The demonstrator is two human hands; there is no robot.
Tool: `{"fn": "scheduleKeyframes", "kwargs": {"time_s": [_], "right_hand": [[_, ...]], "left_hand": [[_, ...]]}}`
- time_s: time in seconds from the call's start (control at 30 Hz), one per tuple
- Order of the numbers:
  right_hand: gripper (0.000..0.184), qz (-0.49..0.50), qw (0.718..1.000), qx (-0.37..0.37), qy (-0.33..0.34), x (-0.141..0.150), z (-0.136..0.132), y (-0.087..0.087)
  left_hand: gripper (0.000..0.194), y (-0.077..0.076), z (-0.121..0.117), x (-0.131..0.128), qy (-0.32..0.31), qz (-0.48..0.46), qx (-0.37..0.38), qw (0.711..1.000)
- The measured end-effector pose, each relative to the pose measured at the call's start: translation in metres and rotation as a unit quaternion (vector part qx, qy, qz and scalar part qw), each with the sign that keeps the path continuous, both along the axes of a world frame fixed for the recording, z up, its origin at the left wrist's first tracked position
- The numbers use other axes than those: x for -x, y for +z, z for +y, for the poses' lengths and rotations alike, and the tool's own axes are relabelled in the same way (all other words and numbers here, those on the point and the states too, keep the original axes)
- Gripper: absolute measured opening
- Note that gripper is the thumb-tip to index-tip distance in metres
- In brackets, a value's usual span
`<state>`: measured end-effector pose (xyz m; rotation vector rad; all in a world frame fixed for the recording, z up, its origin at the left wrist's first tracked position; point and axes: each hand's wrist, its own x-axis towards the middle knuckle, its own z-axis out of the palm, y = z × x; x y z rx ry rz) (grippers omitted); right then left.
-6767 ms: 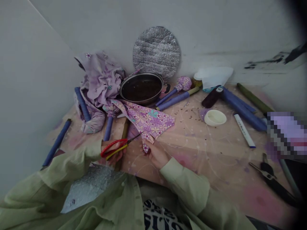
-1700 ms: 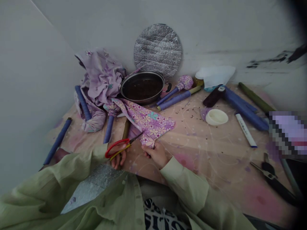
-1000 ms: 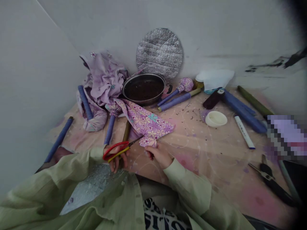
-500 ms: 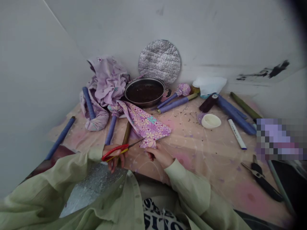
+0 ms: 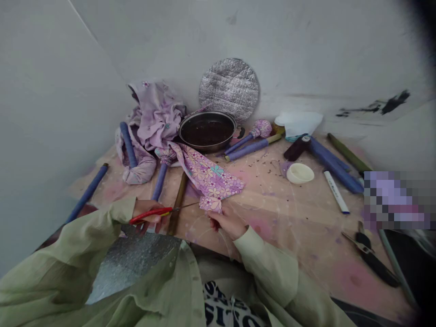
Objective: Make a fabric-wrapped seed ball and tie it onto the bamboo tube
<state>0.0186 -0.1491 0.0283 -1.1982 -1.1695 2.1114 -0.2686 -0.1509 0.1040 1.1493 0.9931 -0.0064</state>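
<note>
My left hand grips a pair of scissors with red and yellow handles. Their blades point right, and the tip ends at the left edge of a small floral piece of cloth. That piece is pinched at its lower edge by the fingers of my right hand. Just above lies a larger strip of pink and purple floral cloth; whether the two are still joined, I cannot tell. Under the blades is an olive-brown stick, and a blue-wrapped stick with a cloth-bound head lies to its left.
A dark pan stands at the back, before a silvery round mat. Crumpled lilac cloth is heaped at left. Rightward lie a white bowl, a thread spool, a marker and black-handled snips.
The scissors have moved left, drawing back from the cloth, together with my left hand. My right hand keeps its pinch on the small piece, nearly in place.
</note>
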Motion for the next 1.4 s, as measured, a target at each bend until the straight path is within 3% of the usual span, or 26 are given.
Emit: {"fn": "scheduleKeyframes", "kwargs": {"time_s": [0.07,0.17,0.23,0.3,0.4,0.47,0.57,0.7,0.87,0.97,1.03,1.17,1.27,1.4], "right_hand": [[0.036,0.009,0.998,0.016,0.064,0.000,-0.007,0.004],[0.047,0.026,0.991,0.018,0.133,0.000,-0.022,0.018],[0.047,0.051,0.992,-0.036,0.108,0.000,-0.033,0.030],[0.042,0.079,0.986,-0.135,0.050,0.001,-0.041,0.041],[0.045,0.088,0.964,-0.251,-0.033,-0.003,-0.047,0.046],[0.057,0.095,0.956,-0.272,-0.066,-0.009,-0.047,0.043],[0.057,0.082,0.955,-0.276,-0.069,-0.025,-0.042,0.036],[0.046,-0.049,0.953,-0.288,-0.078,-0.046,-0.036,0.038],[0.038,-0.008,0.968,-0.229,-0.098,-0.057,-0.034,0.042],[0.032,0.014,0.975,-0.189,-0.115,-0.062,-0.030,0.033],[0.033,0.069,0.975,-0.171,-0.128,-0.068,-0.025,0.028],[0.030,0.129,0.970,-0.139,-0.155,-0.080,-0.015,0.035],[0.026,0.162,0.965,-0.119,-0.168,-0.086,-0.014,0.048],[0.030,0.172,0.973,-0.077,-0.132,-0.093,-0.016,0.046]], "left_hand": [[0.060,0.006,-0.005,0.000,0.028,-0.021,0.018,0.999],[0.061,0.011,-0.016,-0.018,0.127,-0.079,-0.012,0.989],[0.054,0.010,-0.025,-0.045,0.211,-0.098,-0.043,0.972],[0.048,0.005,-0.031,-0.080,0.303,-0.116,-0.094,0.941],[0.042,-0.006,-0.035,-0.134,0.379,-0.124,-0.230,0.888],[0.037,-0.012,-0.035,-0.165,0.419,-0.134,-0.283,0.852],[0.036,-0.017,-0.032,-0.196,0.462,-0.169,-0.246,0.835],[0.035,-0.021,-0.028,-0.216,0.450,-0.140,-0.175,0.864],[0.026,-0.028,-0.032,-0.216,0.403,-0.090,-0.293,0.863],[0.027,-0.035,-0.034,-0.193,0.326,-0.114,-0.352,0.870],[0.034,-0.043,-0.030,-0.170,0.311,-0.063,-0.372,0.872],[0.026,-0.063,-0.010,-0.131,0.334,0.210,-0.481,0.783],[0.034,-0.073,0.005,-0.123,0.329,0.282,-0.449,0.781],[0.039,-0.078,0.012,-0.128,0.420,0.178,-0.335,0.824]]}}
